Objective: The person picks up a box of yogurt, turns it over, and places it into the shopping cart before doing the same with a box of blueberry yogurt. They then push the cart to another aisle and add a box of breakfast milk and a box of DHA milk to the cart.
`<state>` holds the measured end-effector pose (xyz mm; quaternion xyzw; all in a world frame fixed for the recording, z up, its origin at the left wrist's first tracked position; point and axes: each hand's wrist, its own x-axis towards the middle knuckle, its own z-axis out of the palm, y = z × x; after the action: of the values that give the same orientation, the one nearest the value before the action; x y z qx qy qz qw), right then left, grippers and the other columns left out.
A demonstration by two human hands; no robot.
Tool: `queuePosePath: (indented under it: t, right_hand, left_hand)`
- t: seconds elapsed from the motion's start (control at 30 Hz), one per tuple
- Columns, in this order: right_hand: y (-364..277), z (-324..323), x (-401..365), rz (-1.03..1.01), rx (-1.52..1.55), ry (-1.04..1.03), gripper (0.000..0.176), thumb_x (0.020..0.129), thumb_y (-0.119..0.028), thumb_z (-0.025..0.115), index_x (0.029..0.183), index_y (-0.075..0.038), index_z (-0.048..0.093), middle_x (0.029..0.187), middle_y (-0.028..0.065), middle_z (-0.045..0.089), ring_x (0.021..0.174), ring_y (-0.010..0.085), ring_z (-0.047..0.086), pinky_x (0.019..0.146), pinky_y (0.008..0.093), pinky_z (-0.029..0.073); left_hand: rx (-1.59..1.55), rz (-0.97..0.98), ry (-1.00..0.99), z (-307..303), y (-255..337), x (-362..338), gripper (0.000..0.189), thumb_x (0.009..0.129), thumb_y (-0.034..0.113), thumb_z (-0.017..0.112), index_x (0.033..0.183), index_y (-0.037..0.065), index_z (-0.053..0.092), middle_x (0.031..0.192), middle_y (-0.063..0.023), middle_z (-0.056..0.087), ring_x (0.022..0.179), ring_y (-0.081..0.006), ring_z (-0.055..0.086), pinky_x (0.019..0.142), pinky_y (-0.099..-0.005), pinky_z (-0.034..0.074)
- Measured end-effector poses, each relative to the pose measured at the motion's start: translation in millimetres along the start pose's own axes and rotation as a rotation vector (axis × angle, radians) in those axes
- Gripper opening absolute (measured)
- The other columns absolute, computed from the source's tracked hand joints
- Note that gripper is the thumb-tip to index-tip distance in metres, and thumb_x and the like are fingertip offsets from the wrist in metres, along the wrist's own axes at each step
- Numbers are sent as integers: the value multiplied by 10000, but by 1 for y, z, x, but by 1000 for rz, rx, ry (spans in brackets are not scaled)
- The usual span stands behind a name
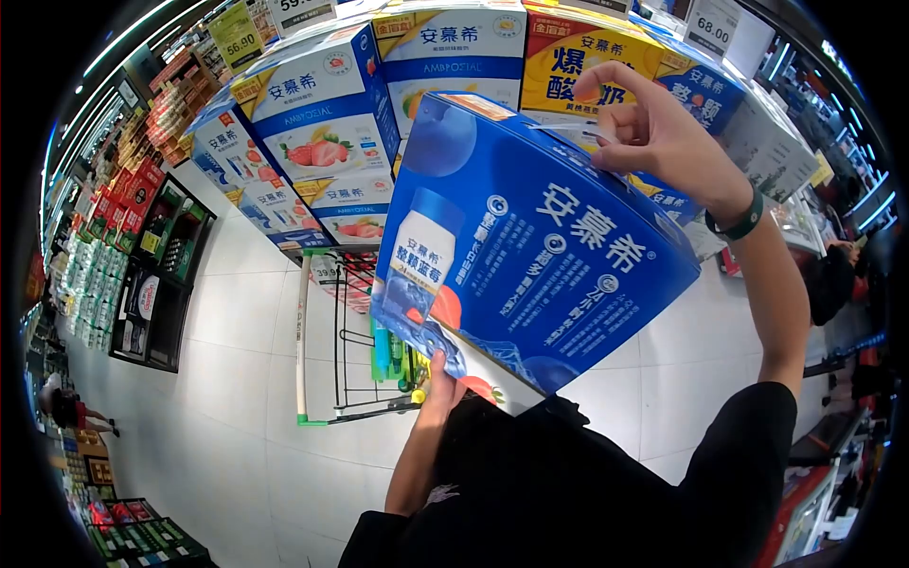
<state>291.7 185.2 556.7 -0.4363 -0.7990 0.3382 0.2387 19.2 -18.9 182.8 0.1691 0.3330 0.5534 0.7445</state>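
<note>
A large blue yogurt carton (511, 275) with white Chinese lettering and blueberry pictures is held tilted in front of my body. My right hand (639, 123) is above its top edge, thumb and fingers pinched at the pale carrying strap (578, 131). A dark band circles that wrist. Below, my left hand (443, 383) grips the lower left edge, its thumb on the outside and the other fingers mostly hidden behind the carton. Beyond it stand stacked white-and-blue yogurt cartons (322, 123) and a yellow carton (578, 62).
A shopping cart (312, 417) with green corners stands behind the carton, with bottles inside. Price signs (237, 38) top the display. At left are shelves of drinks (151, 284) on pale floor tiles (227, 379). People are at both edges.
</note>
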Motion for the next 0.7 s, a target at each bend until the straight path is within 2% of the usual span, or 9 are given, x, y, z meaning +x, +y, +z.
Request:
queuePosePath:
  t: [0.03, 0.07, 0.1, 0.17, 0.2, 0.23, 0.37, 0.47, 0.7]
  right_hand:
    - [4, 2, -2, -14, -7, 39, 469, 861, -84, 717, 1285, -63, 516, 648, -39, 527, 605, 41, 521, 612, 180, 396]
    - [4, 7, -5, -55, -10, 86, 399, 857, -79, 723, 1215, -75, 546, 644, -44, 497, 599, 38, 491, 613, 200, 389]
    - [7, 8, -4, -65, -7, 83, 399, 857, -79, 723, 1215, -75, 546, 644, -44, 497, 599, 38, 491, 613, 200, 389]
    - [17, 11, -3, -120, -140, 171, 322, 859, -63, 717, 1146, -82, 573, 646, -50, 489, 614, 39, 484, 613, 217, 383]
    - [20, 12, -2, -166, -146, 204, 277, 858, -55, 714, 1107, -78, 594, 647, -57, 480, 627, 44, 479, 627, 215, 389]
    - [24, 12, 0, -177, -137, 196, 277, 858, -55, 714, 1107, -78, 594, 647, -57, 480, 627, 44, 479, 627, 215, 389]
    - [41, 11, 5, -208, -137, 211, 285, 850, -99, 755, 1089, -68, 603, 658, -54, 473, 643, 45, 454, 652, 222, 395]
    - [58, 12, 10, -219, -153, 242, 368, 838, -254, 831, 1096, -86, 629, 661, -68, 485, 668, 39, 453, 658, 232, 380]
    - [62, 8, 18, -345, -148, 219, 422, 836, -252, 835, 1179, -103, 639, 692, -73, 531, 697, 33, 497, 679, 236, 399]
  left_hand:
    - [-87, 57, 1, -8, -9, 2, 716, 858, 618, 692, 1331, 108, 523, 1190, -79, 635, 1143, -245, 617, 990, -450, 506]
    - [-92, 108, 11, -19, -19, 4, 691, 843, 546, 743, 1330, 107, 523, 1196, -74, 632, 1145, -239, 616, 998, -447, 506]
    - [-99, 160, 21, -31, -27, 5, 677, 829, 474, 794, 1328, 105, 523, 1201, -69, 630, 1147, -233, 616, 1006, -444, 506]
    - [-64, 102, 44, -37, -22, -6, 560, 834, 174, 807, 1312, 76, 531, 1175, -39, 595, 1074, -159, 601, 971, -335, 497]
    - [-37, 199, 114, -16, -21, -15, 510, 830, 110, 797, 1275, 64, 553, 1154, -46, 595, 1057, -159, 598, 969, -322, 496]
    - [146, 189, 122, -25, -23, -18, 526, 821, 99, 814, 1281, 43, 564, 1209, -56, 599, 1101, -175, 591, 989, -335, 491]
    - [173, 242, 132, -12, -13, -20, 538, 817, 101, 817, 1286, 38, 562, 1221, -61, 598, 1110, -180, 590, 996, -339, 488]
    - [158, 269, 137, -9, -11, -14, 546, 815, 103, 820, 1291, 34, 561, 1229, -65, 597, 1116, -184, 589, 1002, -342, 485]
    - [253, 272, 148, -4, -13, -21, 567, 809, 107, 826, 1301, 24, 557, 1249, -74, 596, 1131, -192, 586, 1015, -350, 480]
